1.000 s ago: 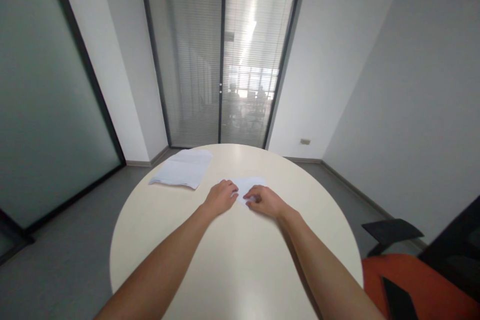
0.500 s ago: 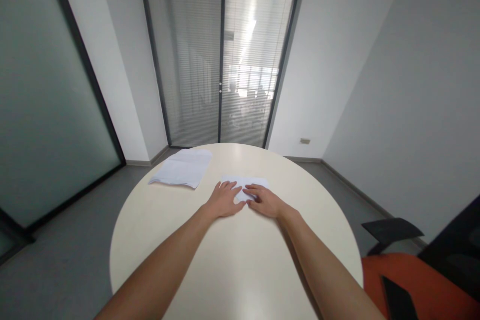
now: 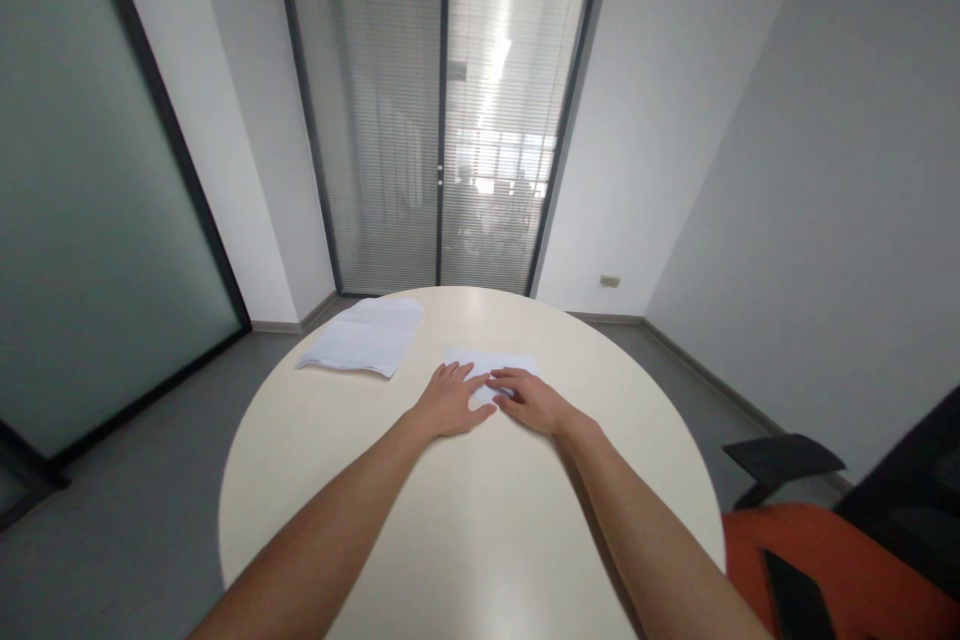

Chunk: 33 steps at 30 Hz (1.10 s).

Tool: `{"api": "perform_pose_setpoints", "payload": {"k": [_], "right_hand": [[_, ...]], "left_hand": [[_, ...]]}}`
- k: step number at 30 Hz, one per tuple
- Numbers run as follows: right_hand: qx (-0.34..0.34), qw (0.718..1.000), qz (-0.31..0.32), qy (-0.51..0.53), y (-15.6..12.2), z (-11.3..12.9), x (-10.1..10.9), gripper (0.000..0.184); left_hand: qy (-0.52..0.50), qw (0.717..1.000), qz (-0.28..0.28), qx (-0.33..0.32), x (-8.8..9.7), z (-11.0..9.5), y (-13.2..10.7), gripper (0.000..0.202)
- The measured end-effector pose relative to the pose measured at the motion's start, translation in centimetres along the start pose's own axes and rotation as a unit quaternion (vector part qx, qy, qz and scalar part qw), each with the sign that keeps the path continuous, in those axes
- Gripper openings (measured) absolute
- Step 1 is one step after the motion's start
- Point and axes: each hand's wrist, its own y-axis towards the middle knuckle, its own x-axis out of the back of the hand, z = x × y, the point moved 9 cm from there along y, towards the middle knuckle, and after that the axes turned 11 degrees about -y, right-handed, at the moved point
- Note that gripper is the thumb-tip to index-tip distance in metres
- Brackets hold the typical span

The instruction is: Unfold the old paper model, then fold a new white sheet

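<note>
A small white sheet of paper lies on the round cream table, partly covered by both hands. My left hand rests on its left part, palm down, with the fingers spread. From the right, my right hand touches the paper, its fingers bent a little and apart. The fingertips of the two hands nearly meet near the middle of the sheet. The near edge of the paper is mostly hidden under the hands.
A stack of larger white sheets lies at the table's far left. An orange chair with black armrests stands close to the right edge. Behind the table is a glass partition with blinds.
My left hand has shifted very slightly, its thumb and index finger reaching a little further right over the paper. The right hand and the stack stay in place.
</note>
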Motion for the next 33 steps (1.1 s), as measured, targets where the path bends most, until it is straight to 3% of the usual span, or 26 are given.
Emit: {"api": "perform_pose_setpoints", "payload": {"k": [12,18,24,33], "right_hand": [[-0.100,0.993,-0.029,-0.047,-0.8,-5.0,0.4,0.033],[-0.095,0.990,-0.026,-0.102,-0.6,-3.3,1.3,0.029],[-0.019,0.999,-0.017,-0.044,0.2,-0.2,0.6,0.029],[-0.100,0.994,-0.017,-0.041,-0.4,-3.2,0.7,0.027]], "left_hand": [[0.009,1.000,0.016,0.000,-0.8,0.6,0.2,0.063],[0.002,1.000,0.007,-0.009,-0.6,0.4,0.1,0.061],[0.013,0.999,-0.017,-0.047,0.1,-0.5,0.2,0.052],[-0.043,0.994,-0.014,-0.101,0.4,-1.6,0.1,0.035]]}}
